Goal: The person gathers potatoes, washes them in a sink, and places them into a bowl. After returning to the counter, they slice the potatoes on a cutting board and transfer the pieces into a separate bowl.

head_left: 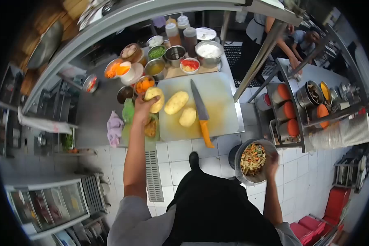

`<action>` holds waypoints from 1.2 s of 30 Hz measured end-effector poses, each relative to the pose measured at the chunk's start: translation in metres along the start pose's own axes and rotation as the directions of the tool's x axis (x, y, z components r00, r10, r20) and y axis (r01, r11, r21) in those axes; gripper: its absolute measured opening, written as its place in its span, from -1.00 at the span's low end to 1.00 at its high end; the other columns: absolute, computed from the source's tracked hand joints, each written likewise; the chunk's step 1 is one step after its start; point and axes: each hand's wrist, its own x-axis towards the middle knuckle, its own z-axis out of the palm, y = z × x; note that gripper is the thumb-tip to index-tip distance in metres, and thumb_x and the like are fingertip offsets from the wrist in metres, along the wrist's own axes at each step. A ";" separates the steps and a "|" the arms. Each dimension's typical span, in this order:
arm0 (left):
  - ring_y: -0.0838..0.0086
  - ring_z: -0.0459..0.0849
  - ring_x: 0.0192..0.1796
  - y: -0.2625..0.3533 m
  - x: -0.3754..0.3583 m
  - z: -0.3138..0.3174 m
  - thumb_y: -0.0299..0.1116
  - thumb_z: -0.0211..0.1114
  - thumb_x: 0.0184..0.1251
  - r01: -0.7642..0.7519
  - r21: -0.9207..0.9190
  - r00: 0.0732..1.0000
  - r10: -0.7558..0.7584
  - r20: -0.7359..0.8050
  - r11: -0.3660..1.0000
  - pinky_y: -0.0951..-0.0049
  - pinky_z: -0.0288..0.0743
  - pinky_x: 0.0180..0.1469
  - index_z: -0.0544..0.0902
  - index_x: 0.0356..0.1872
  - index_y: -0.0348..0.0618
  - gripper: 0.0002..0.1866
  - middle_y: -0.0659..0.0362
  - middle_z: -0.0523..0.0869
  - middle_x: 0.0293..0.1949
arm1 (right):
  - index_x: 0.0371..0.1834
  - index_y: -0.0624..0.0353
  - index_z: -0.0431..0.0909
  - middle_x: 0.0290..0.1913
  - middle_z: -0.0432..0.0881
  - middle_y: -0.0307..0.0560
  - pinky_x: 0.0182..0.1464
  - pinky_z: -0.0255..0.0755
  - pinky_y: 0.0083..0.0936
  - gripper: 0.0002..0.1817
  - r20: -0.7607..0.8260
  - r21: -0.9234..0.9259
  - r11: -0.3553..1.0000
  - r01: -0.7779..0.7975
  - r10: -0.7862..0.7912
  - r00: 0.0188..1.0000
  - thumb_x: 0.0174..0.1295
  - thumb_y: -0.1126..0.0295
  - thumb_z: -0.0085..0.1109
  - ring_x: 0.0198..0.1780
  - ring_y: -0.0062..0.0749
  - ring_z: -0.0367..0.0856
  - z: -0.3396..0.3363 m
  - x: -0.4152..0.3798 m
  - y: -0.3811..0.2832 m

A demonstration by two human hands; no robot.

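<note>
My left hand (142, 110) is closed on a peeled potato (156, 99) at the left edge of the cutting board (225, 102). Two more pale potatoes, one long (176, 103) and one smaller (187, 117), lie on the board. To their right is a knife (199, 102) with an orange handle, which sticks out past the board's front edge. My right hand (271, 164), blurred, is at the right rim of a bin (250, 179) filled with vegetable scraps (253, 159); its fingers are smeared.
Behind the board stand bowls, a white tub (209, 51) and sauce bottles (173, 33). A purple cloth (115, 128) and a green bag (128, 110) lie left. Shelves with orange-lidded containers (285, 110) stand right. Other people are at the upper right, one crouching (302, 43).
</note>
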 end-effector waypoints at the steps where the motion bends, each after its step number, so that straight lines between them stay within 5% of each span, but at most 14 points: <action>1: 0.39 0.74 -0.10 -0.010 0.015 0.013 -0.43 0.57 0.11 -0.009 -0.053 0.999 0.012 0.053 0.999 0.40 0.63 -0.02 0.51 0.13 -0.41 -0.42 0.01 0.73 -0.05 | 0.11 0.28 0.49 -0.08 0.66 0.06 -0.04 0.52 -0.27 -0.59 0.141 0.023 0.992 -0.123 0.118 0.983 0.16 0.51 0.25 -0.13 -0.12 0.66 0.004 -0.016 -0.120; 3: 0.40 0.73 -0.08 -0.020 0.037 0.039 -0.42 0.57 0.12 0.053 -0.001 0.994 -0.053 0.093 0.999 0.39 0.62 -0.03 0.50 0.12 -0.38 -0.42 0.05 0.73 -0.05 | 0.15 0.22 0.47 -0.07 0.64 0.05 -0.09 0.54 -0.28 -0.56 0.372 0.041 0.998 0.054 -0.066 0.926 0.18 0.51 0.30 -0.09 -0.16 0.66 0.051 -0.035 -0.182; 8: 0.40 0.71 -0.06 -0.034 0.088 0.077 -0.37 0.61 0.06 0.044 0.077 0.978 -0.059 0.200 0.996 0.36 0.61 -0.02 0.47 0.14 -0.38 -0.35 0.03 0.71 -0.02 | 0.29 0.25 0.40 0.08 0.51 0.22 0.16 0.48 -0.11 -0.28 0.419 -0.061 0.910 0.410 -0.349 0.838 0.04 0.31 0.49 0.14 0.11 0.53 0.135 -0.034 -0.305; 16: 0.27 0.71 -0.03 -0.081 0.127 0.100 -0.21 0.57 0.11 -0.034 0.242 0.970 -0.027 0.243 0.970 0.28 0.58 0.02 0.52 0.11 -0.42 -0.36 0.00 0.73 -0.05 | 0.49 0.17 0.17 0.00 0.52 0.34 0.02 0.56 -0.01 -0.23 0.585 -0.178 0.918 0.355 -0.191 0.788 0.16 0.37 0.18 -0.02 0.25 0.63 0.174 -0.016 -0.296; 18: 0.10 0.71 -0.02 -0.067 0.125 0.101 -0.18 0.53 0.15 -0.202 0.552 0.953 0.032 0.302 0.809 0.21 0.59 0.05 0.50 0.16 -0.41 -0.34 -0.12 0.70 0.03 | 0.48 0.17 0.19 -0.02 0.54 0.40 0.01 0.54 0.00 -0.27 0.606 -0.172 0.923 0.344 -0.176 0.776 0.19 0.35 0.13 -0.03 0.28 0.63 0.173 -0.015 -0.292; 19: 0.04 0.68 0.04 -0.068 0.116 0.105 -0.20 0.50 0.19 -0.363 0.762 0.921 0.330 0.207 0.537 0.17 0.56 0.10 0.50 0.20 -0.38 -0.36 -0.16 0.65 0.10 | 0.48 0.17 0.20 -0.05 0.55 0.46 0.01 0.52 0.01 -0.30 0.634 -0.164 0.921 0.353 -0.176 0.753 0.22 0.34 0.09 -0.05 0.31 0.63 0.172 -0.012 -0.290; 20: -0.03 0.65 0.10 -0.071 0.100 0.109 -0.21 0.47 0.23 -0.375 0.908 0.775 0.601 0.196 0.187 0.14 0.53 0.15 0.49 0.23 -0.36 -0.37 -0.21 0.60 0.17 | 0.45 0.21 0.24 -0.01 0.58 0.48 0.04 0.51 0.02 -0.36 0.639 -0.143 0.941 0.306 -0.148 0.755 0.27 0.32 0.05 -0.04 0.33 0.63 0.159 -0.013 -0.294; 22: -0.10 0.50 0.28 -0.007 0.023 0.094 -0.21 0.43 0.23 -0.624 0.707 0.742 0.538 0.400 0.335 0.05 0.46 0.21 0.45 0.29 -0.32 -0.34 -0.27 0.50 0.24 | 0.43 0.24 0.24 0.03 0.61 0.44 0.06 0.50 0.00 -0.41 0.664 -0.044 0.982 0.184 -0.109 0.740 0.34 0.30 0.01 -0.03 0.33 0.64 0.134 -0.022 -0.276; 24: -0.14 0.41 0.34 -0.002 -0.024 0.080 -0.29 0.38 0.27 -0.571 0.514 0.793 0.270 0.546 0.640 0.04 0.40 0.27 0.44 0.32 -0.28 -0.38 -0.27 0.45 0.26 | 0.37 0.13 0.27 -0.15 0.66 0.42 0.00 0.48 0.10 -0.48 0.569 -0.021 0.998 0.060 -0.037 0.821 0.41 0.18 0.03 -0.06 0.36 0.62 0.096 -0.036 -0.286; 25: -0.14 0.41 0.34 -0.007 -0.049 0.072 -0.29 0.38 0.27 -0.535 0.541 0.818 0.236 0.525 0.649 0.04 0.40 0.27 0.44 0.32 -0.28 -0.38 -0.27 0.45 0.26 | 0.34 0.10 0.28 -0.17 0.66 0.42 -0.03 0.47 0.09 -0.52 0.573 -0.057 0.997 -0.058 0.080 0.816 0.42 0.23 0.05 -0.07 0.38 0.62 0.073 -0.040 -0.304; 27: -0.14 0.40 0.35 -0.012 -0.085 0.066 -0.32 0.37 0.26 -0.509 0.574 0.805 0.118 0.581 0.642 0.02 0.37 0.31 0.41 0.34 -0.28 -0.37 -0.24 0.46 0.27 | 0.25 0.15 0.29 -0.21 0.64 0.43 -0.06 0.46 0.09 -0.58 0.547 0.015 0.999 -0.045 0.030 0.837 0.38 0.30 0.10 -0.10 0.39 0.62 0.063 -0.053 -0.288; 31: -0.10 0.45 0.32 -0.067 -0.101 0.078 -0.37 0.39 0.23 -0.588 0.533 0.790 0.292 0.539 0.608 0.05 0.39 0.29 0.39 0.34 -0.29 -0.35 -0.18 0.47 0.26 | 0.09 0.23 0.29 -0.31 0.62 0.43 -0.11 0.46 0.11 -0.66 0.512 -0.085 0.995 0.053 -0.002 0.859 0.34 0.37 0.11 -0.17 0.42 0.61 0.069 -0.059 -0.267; 33: -0.07 0.47 0.28 -0.070 -0.102 0.091 -0.42 0.41 0.19 -0.401 0.432 0.888 0.228 0.398 0.808 0.10 0.39 0.30 0.38 0.33 -0.28 -0.33 -0.18 0.49 0.17 | 0.09 0.26 0.28 -0.33 0.63 0.42 -0.13 0.45 0.14 -0.65 0.535 -0.106 0.990 0.094 -0.023 0.845 0.33 0.38 0.11 -0.20 0.44 0.60 0.078 -0.057 -0.271; 36: -0.04 0.49 0.22 -0.070 -0.106 0.120 -0.44 0.43 0.16 -0.409 0.364 0.883 0.264 0.387 0.837 0.15 0.46 0.22 0.38 0.32 -0.28 -0.33 -0.15 0.44 0.13 | 0.05 0.30 0.28 -0.36 0.62 0.44 -0.17 0.45 0.16 -0.68 0.501 -0.035 0.984 0.177 -0.135 0.855 0.33 0.40 0.09 -0.23 0.44 0.61 0.092 -0.050 -0.281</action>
